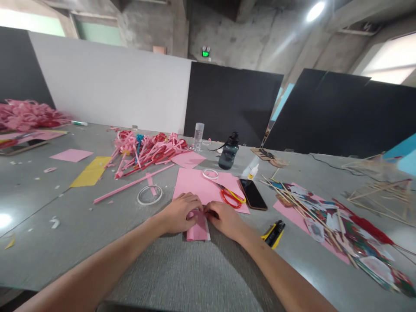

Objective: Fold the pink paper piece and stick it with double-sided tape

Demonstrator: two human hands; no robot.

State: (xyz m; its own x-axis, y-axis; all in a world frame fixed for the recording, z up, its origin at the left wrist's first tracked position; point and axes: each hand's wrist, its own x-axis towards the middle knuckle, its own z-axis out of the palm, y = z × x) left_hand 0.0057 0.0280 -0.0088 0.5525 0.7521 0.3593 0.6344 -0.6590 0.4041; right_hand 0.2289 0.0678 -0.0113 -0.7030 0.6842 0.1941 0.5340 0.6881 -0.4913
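A folded piece of pink paper [197, 229] with a white strip along its right edge lies on the table in front of me. My left hand [182, 212] is closed on its upper left part, fingers bent over the fold. At its upper right corner, my right hand [225, 217] pinches the edge with curled fingers; the fingertips are partly hidden. Just beyond both hands is a larger pink sheet [191, 184]. On that sheet rest scissors [232, 197] with red and yellow handles and a roll of white tape [210, 174].
A phone [253, 194], a small glue bottle [252, 172] and a yellow-black utility knife [273, 234] lie right. Left are a tape roll [149, 195], a pink strip [130, 185] and a pile of pink strips [149, 149]. Behind stands a dark water bottle [229, 151]. Sticks [299, 203] lie far right.
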